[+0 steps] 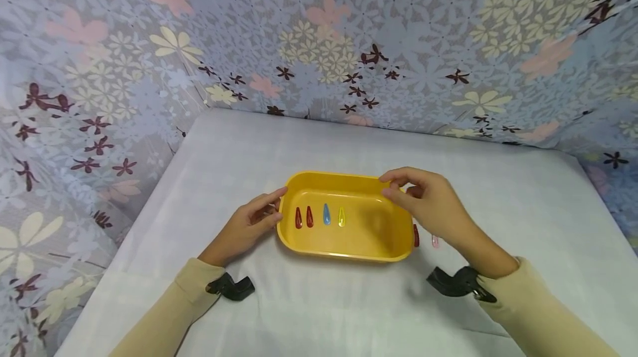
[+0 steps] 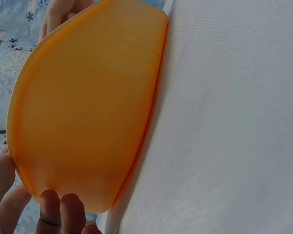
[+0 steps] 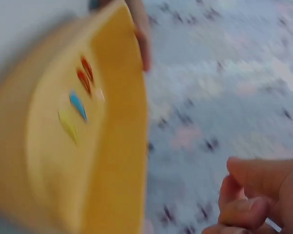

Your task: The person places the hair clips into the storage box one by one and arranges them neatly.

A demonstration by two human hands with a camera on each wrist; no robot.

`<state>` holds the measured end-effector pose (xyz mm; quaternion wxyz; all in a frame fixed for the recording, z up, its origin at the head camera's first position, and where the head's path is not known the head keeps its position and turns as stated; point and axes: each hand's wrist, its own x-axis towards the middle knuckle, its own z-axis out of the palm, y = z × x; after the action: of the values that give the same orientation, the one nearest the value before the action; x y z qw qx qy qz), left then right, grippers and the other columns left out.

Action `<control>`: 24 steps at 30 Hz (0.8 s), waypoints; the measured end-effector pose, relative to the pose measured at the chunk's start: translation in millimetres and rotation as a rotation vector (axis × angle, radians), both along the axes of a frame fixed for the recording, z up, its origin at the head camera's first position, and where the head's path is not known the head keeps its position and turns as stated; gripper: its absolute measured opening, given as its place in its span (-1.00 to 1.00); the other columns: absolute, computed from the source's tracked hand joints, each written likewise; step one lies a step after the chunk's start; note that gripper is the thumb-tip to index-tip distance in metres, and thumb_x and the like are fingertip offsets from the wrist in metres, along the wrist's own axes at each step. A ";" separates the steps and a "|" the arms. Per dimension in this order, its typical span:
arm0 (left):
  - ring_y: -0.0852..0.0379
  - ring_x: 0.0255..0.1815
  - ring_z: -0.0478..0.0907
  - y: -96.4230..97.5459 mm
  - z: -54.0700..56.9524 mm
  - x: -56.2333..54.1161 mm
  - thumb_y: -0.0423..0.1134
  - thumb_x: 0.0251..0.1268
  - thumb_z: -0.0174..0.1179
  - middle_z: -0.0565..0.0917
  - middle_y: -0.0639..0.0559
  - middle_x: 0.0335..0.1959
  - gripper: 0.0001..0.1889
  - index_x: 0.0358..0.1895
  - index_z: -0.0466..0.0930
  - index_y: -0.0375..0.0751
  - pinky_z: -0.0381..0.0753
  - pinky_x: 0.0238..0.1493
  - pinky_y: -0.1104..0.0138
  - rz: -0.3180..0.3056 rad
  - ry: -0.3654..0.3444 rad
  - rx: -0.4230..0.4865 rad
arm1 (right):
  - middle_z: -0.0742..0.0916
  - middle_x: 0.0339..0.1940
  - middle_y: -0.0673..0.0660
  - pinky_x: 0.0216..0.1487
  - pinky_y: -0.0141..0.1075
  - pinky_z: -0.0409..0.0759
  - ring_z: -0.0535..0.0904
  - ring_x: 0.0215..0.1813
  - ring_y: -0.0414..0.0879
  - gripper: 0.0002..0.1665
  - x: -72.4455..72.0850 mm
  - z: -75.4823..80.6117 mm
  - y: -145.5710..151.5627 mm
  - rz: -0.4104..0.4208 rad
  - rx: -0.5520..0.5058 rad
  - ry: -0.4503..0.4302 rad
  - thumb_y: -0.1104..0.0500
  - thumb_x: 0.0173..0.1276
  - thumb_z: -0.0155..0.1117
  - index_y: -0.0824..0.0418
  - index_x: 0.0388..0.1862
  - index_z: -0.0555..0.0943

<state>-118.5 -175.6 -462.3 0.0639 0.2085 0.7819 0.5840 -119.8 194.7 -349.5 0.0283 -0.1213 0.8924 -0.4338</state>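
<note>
A yellow plastic tub [image 1: 349, 254] stands on the white cloth. Inside it, in a row, lie two red snap hair clips [image 1: 309, 217], a blue hair clip [image 1: 327, 215] and a yellow hair clip [image 1: 341, 217]. My left hand [image 1: 248, 227] holds the tub's left end, fingertips [image 2: 50, 202] against its outer wall. Over the right end hovers my right hand [image 1: 431, 202], fingers loosely bent and thumb near the index finger, with nothing visible between them. Beside the tub, below that hand, are a dark red hair clip [image 1: 416, 235] and a pink hair clip [image 1: 435, 241].
White cloth [image 1: 319, 312] covers the table around the tub. Floral fabric [image 1: 319, 41] hangs behind it and along the left side. Each wrist carries a black strap mount [image 1: 231, 286].
</note>
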 end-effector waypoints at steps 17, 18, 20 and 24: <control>0.05 0.12 0.51 -2.8 3.7 1.9 -0.27 0.54 0.19 0.51 -0.08 0.05 -0.44 0.54 0.36 0.02 0.54 0.10 0.43 0.000 -0.004 0.015 | 0.71 -0.31 0.06 -0.55 -0.35 0.35 0.43 -0.49 -0.17 -0.67 47.5 -85.3 115.8 -0.171 0.072 -0.100 -0.01 0.45 0.38 0.02 0.13 0.75; 0.05 0.12 0.50 -2.5 3.0 2.1 -0.27 0.54 0.19 0.50 -0.08 0.05 -0.44 0.54 0.36 0.03 0.54 0.09 0.43 -0.003 -0.009 0.018 | 0.74 -0.25 0.04 -0.48 -0.39 0.41 0.49 -0.42 -0.20 -0.67 47.7 -88.1 115.6 -0.176 0.088 -0.098 -0.05 0.45 0.39 -0.01 0.12 0.76; 0.05 0.13 0.50 -1.0 1.8 2.3 -0.27 0.54 0.19 0.50 -0.07 0.05 -0.44 0.54 0.36 0.04 0.54 0.08 0.43 -0.007 -0.016 0.023 | 0.78 -0.14 0.00 -0.33 -0.44 0.49 0.57 -0.25 -0.25 -0.68 48.5 -91.7 114.9 -0.185 0.123 -0.077 -0.09 0.42 0.40 -0.07 0.09 0.77; 0.03 0.13 0.50 2.5 2.7 3.4 -0.26 0.54 0.19 0.50 -0.07 0.05 -0.44 0.54 0.36 0.06 0.54 0.07 0.43 -0.013 -0.017 0.021 | 0.80 -0.06 -0.04 -0.23 -0.43 0.53 0.60 -0.16 -0.20 -0.69 50.4 -95.4 111.3 -0.214 0.196 -0.016 -0.14 0.37 0.44 -0.10 0.03 0.80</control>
<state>-115.2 -173.1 -459.6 0.0723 0.2091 0.7738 0.5935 -69.3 306.0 -444.8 0.0007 -0.0185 0.9380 -0.3462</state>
